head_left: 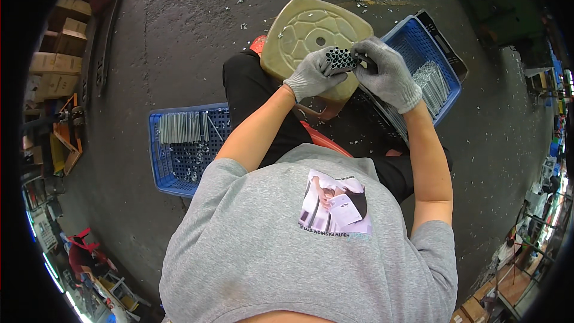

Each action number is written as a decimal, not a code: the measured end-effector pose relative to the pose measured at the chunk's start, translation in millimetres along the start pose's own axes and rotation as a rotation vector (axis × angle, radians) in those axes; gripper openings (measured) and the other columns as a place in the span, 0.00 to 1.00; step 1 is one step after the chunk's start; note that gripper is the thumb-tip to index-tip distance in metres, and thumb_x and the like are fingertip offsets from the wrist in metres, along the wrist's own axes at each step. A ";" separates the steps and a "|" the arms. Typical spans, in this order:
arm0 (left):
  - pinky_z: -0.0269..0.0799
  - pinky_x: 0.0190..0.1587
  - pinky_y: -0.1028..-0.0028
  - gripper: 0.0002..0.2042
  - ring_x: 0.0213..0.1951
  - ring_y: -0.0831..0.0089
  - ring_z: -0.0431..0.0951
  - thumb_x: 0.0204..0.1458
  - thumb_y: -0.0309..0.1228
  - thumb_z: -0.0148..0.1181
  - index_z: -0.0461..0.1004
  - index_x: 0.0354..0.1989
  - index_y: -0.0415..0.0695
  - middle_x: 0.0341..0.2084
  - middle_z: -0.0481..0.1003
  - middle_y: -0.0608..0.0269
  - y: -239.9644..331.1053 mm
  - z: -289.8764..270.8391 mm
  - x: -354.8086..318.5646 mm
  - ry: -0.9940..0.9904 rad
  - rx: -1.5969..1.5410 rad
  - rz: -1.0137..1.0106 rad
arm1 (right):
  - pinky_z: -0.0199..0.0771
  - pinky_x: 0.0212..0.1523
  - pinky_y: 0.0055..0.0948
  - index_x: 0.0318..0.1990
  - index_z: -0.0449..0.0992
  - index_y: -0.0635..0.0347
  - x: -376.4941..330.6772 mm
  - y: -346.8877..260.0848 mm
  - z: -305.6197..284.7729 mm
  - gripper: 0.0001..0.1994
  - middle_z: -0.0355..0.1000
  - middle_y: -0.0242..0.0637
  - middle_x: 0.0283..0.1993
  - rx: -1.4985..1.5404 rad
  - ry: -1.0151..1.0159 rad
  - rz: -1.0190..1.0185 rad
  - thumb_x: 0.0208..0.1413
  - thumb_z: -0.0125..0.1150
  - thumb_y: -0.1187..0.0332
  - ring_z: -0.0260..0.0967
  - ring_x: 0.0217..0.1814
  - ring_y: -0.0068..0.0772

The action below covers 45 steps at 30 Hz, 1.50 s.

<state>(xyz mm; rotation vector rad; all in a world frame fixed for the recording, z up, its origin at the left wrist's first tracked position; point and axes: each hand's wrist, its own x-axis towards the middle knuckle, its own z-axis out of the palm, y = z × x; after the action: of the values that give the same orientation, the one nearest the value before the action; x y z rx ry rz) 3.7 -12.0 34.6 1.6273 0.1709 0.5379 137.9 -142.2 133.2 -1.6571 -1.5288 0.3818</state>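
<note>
My left hand (pixel 315 76), in a pale knit glove, is wrapped round a bundle of thin metal tubes (pixel 340 58). Their round open ends face up toward me. At the bundle's right edge, the gloved fingers of my right hand (pixel 390 76) are curled into a pinch and touch the outermost tubes. Whatever lies between those fingertips is hidden. Both hands are above a yellowish plastic stool (pixel 299 30) with a patterned top. To the right, a blue plastic basket (pixel 452 100) holds many loose tubes (pixel 431 84), partly behind my right hand.
On my left, another blue basket (pixel 156 170) contains a row of tubes (pixel 182 127) and small loose pieces. A dark flat device (pixel 442 42) sits by the right basket. Cardboard boxes (pixel 60 63) line the far left. Metal scraps litter the grey floor (pixel 179 36); green machinery (pixel 490 0) stands at upper right.
</note>
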 end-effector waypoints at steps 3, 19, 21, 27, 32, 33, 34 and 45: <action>0.72 0.37 0.79 0.13 0.31 0.79 0.75 0.43 0.22 0.66 0.73 0.38 0.43 0.31 0.78 0.67 1.3 -0.6 -0.3 -0.028 -0.085 -0.037 | 0.70 0.38 0.21 0.41 0.74 0.63 2.5 1.5 -1.4 0.16 0.73 0.34 0.39 0.019 -0.017 -0.035 0.41 0.60 0.85 0.67 0.36 0.25; 0.74 0.38 0.81 0.13 0.33 0.80 0.78 0.43 0.21 0.65 0.74 0.39 0.42 0.34 0.79 0.67 5.0 -0.4 1.7 -0.029 -0.028 -0.059 | 0.71 0.36 0.28 0.40 0.73 0.62 9.7 -5.9 -15.8 0.14 0.72 0.35 0.35 -0.073 -0.056 -0.064 0.42 0.61 0.79 0.69 0.32 0.34; 0.74 0.38 0.81 0.13 0.33 0.80 0.78 0.43 0.21 0.65 0.74 0.39 0.42 0.34 0.79 0.67 5.4 -0.4 1.7 -0.028 -0.021 -0.064 | 0.69 0.35 0.26 0.39 0.74 0.62 10.8 -8.1 -14.9 0.14 0.72 0.34 0.36 -0.104 -0.042 -0.074 0.42 0.61 0.81 0.67 0.31 0.32; 0.73 0.36 0.79 0.13 0.31 0.79 0.77 0.43 0.23 0.67 0.78 0.40 0.41 0.33 0.80 0.67 -4.5 -1.8 2.2 -0.023 0.126 0.061 | 0.69 0.33 0.25 0.39 0.75 0.62 12.5 -9.0 -23.4 0.13 0.72 0.34 0.35 -0.214 -0.126 -0.139 0.43 0.60 0.81 0.66 0.29 0.32; 0.74 0.39 0.79 0.15 0.33 0.77 0.78 0.43 0.22 0.66 0.75 0.42 0.42 0.35 0.79 0.67 -1.2 -2.3 2.4 -0.022 0.099 0.031 | 0.69 0.31 0.26 0.39 0.75 0.63 15.1 -18.2 -25.9 0.12 0.73 0.34 0.34 -0.245 -0.141 -0.151 0.44 0.62 0.81 0.67 0.27 0.32; 0.74 0.39 0.79 0.15 0.33 0.77 0.78 0.43 0.22 0.66 0.75 0.42 0.42 0.35 0.79 0.67 -0.7 -2.2 2.4 -0.023 0.100 0.033 | 0.69 0.31 0.26 0.39 0.75 0.63 15.4 -19.4 -27.3 0.12 0.73 0.34 0.34 -0.246 -0.139 -0.152 0.44 0.62 0.81 0.67 0.27 0.32; 0.74 0.39 0.79 0.15 0.34 0.77 0.77 0.44 0.22 0.66 0.75 0.42 0.42 0.35 0.79 0.67 -0.4 -1.9 2.0 -0.020 0.108 0.021 | 0.69 0.31 0.26 0.39 0.75 0.62 15.8 -20.4 -28.7 0.12 0.73 0.34 0.34 -0.243 -0.128 -0.157 0.44 0.62 0.81 0.66 0.27 0.31; 0.74 0.39 0.77 0.14 0.33 0.76 0.78 0.43 0.23 0.67 0.77 0.41 0.42 0.34 0.80 0.66 4.2 1.9 1.8 0.024 0.118 0.001 | 0.58 0.20 0.16 0.43 0.78 0.60 16.5 -42.0 -82.3 0.11 0.76 0.30 0.32 -0.229 0.142 -0.162 0.51 0.62 0.81 0.58 0.19 0.14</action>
<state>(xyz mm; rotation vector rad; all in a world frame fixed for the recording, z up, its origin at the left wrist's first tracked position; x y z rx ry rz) 5.3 -13.6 39.1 1.7356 0.2235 0.5566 171.1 -160.2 219.2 -1.6792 -1.6323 0.0017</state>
